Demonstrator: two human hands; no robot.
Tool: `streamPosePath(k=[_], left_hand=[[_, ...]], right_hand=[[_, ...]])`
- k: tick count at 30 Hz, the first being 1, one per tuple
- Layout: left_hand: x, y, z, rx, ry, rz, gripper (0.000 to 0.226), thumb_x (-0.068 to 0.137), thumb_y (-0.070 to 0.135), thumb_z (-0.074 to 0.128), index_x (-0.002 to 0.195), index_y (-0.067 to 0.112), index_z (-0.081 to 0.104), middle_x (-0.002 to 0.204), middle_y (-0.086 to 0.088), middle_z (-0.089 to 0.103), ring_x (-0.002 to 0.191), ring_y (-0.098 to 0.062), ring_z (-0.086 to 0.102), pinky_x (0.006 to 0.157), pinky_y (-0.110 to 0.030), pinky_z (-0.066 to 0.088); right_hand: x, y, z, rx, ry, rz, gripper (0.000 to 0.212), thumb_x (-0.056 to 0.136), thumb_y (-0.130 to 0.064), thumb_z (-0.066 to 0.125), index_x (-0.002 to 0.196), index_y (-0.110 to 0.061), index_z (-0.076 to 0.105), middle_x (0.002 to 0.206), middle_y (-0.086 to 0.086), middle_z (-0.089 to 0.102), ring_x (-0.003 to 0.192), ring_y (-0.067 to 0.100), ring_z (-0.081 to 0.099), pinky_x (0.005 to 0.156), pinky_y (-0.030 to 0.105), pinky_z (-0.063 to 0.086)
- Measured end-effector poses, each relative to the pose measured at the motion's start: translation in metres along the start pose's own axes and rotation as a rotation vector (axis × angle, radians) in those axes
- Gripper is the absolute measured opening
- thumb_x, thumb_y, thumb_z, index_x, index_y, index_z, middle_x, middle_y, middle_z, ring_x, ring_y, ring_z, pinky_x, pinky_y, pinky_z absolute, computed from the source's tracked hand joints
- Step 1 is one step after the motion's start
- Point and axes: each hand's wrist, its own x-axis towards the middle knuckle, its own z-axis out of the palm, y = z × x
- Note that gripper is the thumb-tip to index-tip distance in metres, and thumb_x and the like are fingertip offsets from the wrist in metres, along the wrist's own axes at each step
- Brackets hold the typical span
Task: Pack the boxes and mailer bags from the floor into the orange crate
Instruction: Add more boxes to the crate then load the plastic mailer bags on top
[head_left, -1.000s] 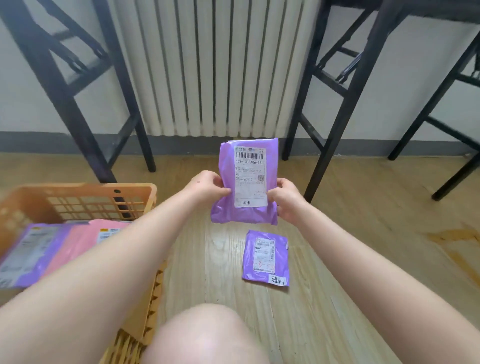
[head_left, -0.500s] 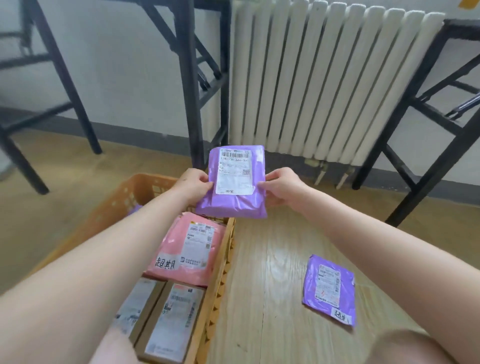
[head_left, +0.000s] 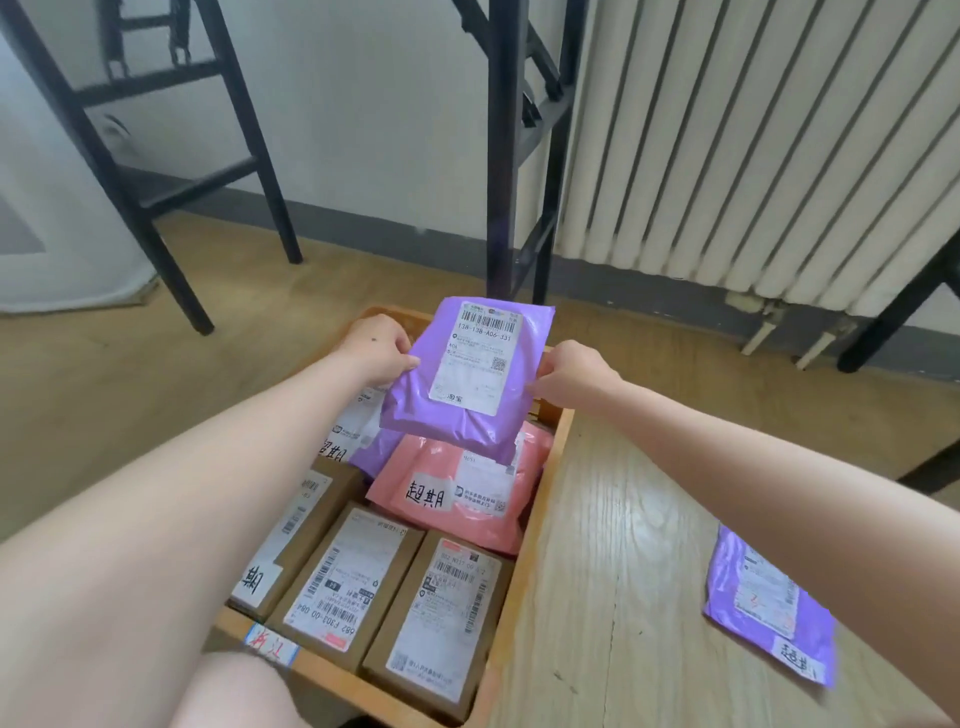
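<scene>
Head view: left hand (head_left: 376, 345) and right hand (head_left: 574, 374) pinch opposite edges of the purple mailer (head_left: 467, 415) above the crate's (head_left: 545, 483) far end, over a pink mailer (head_left: 457, 512). Boxes (head_left: 441, 608) lie at its near end; a second mailer (head_left: 769, 603) lies right of it.

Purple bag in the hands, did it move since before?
Yes. The held purple bag moved left, from above the purple bag on the floor to over the orange crate, above the pink bag.

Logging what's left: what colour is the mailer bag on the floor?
The mailer bag is purple; the head view shows it best.
</scene>
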Motion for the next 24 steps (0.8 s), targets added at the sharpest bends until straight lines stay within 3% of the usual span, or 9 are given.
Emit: streamPosePath(k=[2,4,6,9,11,17,19,21,24], left_hand=[[0.007,-0.012,0.004,0.065,-0.02,-0.013,0.033,0.086,0.019,0.067,0.058,0.016,0.052,0.077,-0.009,0.062,0.073,-0.025,0.05,0.066,-0.028,0.039],[0.013,-0.023,0.012,0.15,-0.06,-0.022,0.033,0.084,0.023,0.07,0.057,0.019,0.052,0.095,-0.013,0.068,0.087,-0.03,0.058,0.076,-0.033,0.046],[0.018,-0.033,0.021,0.25,-0.114,-0.017,0.032,0.081,0.026,0.072,0.056,0.021,0.052,0.097,-0.01,0.069,0.097,-0.03,0.06,0.081,-0.035,0.048],[0.018,-0.042,0.029,0.34,-0.175,-0.008,0.028,0.082,0.026,0.072,0.06,0.022,0.056,0.075,0.002,0.063,0.084,-0.023,0.06,0.07,-0.03,0.045],[0.019,-0.048,0.033,0.388,-0.184,-0.015,0.026,0.083,0.027,0.07,0.063,0.022,0.055,0.07,0.007,0.056,0.082,-0.021,0.059,0.067,-0.028,0.04],[0.018,-0.06,0.041,0.546,-0.248,-0.018,0.014,0.083,0.03,0.069,0.083,0.02,0.06,0.093,0.0,0.062,0.087,-0.023,0.058,0.073,-0.031,0.044],[0.018,-0.066,0.046,0.58,-0.268,-0.007,0.017,0.082,0.032,0.07,0.086,0.02,0.059,0.1,-0.001,0.062,0.092,-0.024,0.06,0.074,-0.033,0.044],[0.016,-0.068,0.049,0.619,-0.266,0.01,0.019,0.083,0.033,0.069,0.087,0.02,0.056,0.103,-0.001,0.062,0.095,-0.025,0.06,0.077,-0.034,0.043],[0.015,-0.068,0.052,0.667,-0.254,0.017,0.019,0.084,0.033,0.068,0.082,0.021,0.054,0.098,0.001,0.062,0.097,-0.024,0.059,0.086,-0.038,0.04]], right_hand=[[0.009,-0.005,0.013,-0.079,-0.01,-0.013,0.013,0.08,-0.024,0.057,0.068,-0.019,0.052,0.071,-0.003,0.055,0.071,0.018,0.054,0.061,0.025,0.035],[0.016,-0.006,0.027,-0.121,-0.047,-0.018,0.013,0.079,-0.024,0.057,0.07,-0.018,0.051,0.066,-0.003,0.052,0.065,0.016,0.052,0.054,0.023,0.033],[0.02,-0.005,0.043,-0.146,-0.097,-0.023,0.009,0.077,-0.025,0.058,0.075,-0.018,0.053,0.071,-0.002,0.057,0.069,0.017,0.057,0.059,0.025,0.038],[0.021,-0.003,0.067,-0.219,-0.111,-0.075,0.005,0.075,-0.022,0.055,0.077,-0.018,0.054,0.08,0.0,0.06,0.084,0.024,0.061,0.078,0.032,0.042],[0.019,-0.006,0.079,-0.312,-0.086,-0.133,0.006,0.078,-0.021,0.054,0.081,-0.017,0.056,0.082,0.002,0.058,0.083,0.027,0.056,0.08,0.033,0.036],[0.02,-0.018,0.102,-0.446,-0.084,-0.217,0.009,0.082,-0.022,0.054,0.086,-0.016,0.049,0.09,0.004,0.055,0.095,0.028,0.057,0.084,0.036,0.035],[0.02,-0.017,0.106,-0.478,-0.085,-0.235,0.01,0.083,-0.022,0.053,0.083,-0.015,0.047,0.081,0.002,0.051,0.091,0.027,0.054,0.085,0.037,0.035],[0.019,-0.017,0.109,-0.485,-0.097,-0.235,0.009,0.084,-0.021,0.052,0.083,-0.015,0.045,0.073,0.0,0.044,0.088,0.026,0.052,0.089,0.039,0.036],[0.019,-0.018,0.108,-0.536,-0.089,-0.23,0.01,0.086,-0.025,0.054,0.089,-0.016,0.049,0.084,0.001,0.053,0.091,0.026,0.055,0.092,0.039,0.035]])
